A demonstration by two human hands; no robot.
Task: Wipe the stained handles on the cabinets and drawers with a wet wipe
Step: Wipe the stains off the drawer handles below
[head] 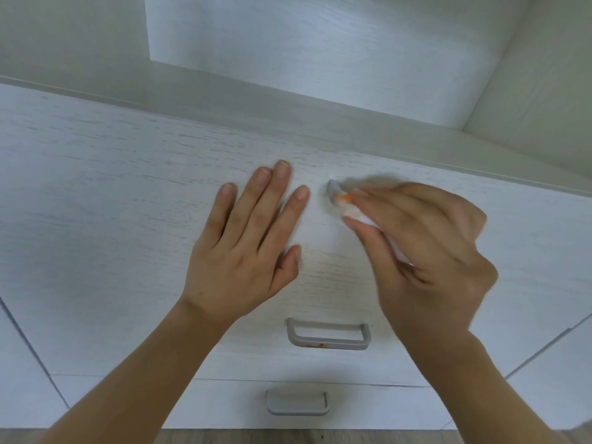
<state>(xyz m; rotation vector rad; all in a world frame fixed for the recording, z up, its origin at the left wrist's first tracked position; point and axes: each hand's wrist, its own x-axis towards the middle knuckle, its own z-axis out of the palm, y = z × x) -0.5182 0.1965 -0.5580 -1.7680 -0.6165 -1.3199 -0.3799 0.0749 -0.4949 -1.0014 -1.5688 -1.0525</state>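
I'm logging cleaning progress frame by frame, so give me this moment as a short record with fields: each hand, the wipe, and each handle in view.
left hand: flat, fingers straight, pressed on the top drawer front
right hand: grips the wet wipe, rubbing it on the top handle
wet wipe: white, orange smear at its tip
top handle: grey, mostly hidden by the right hand
middle handle: grey, small orange-brown stain on its lower bar, untouched
bottom handle: grey, no stain visible
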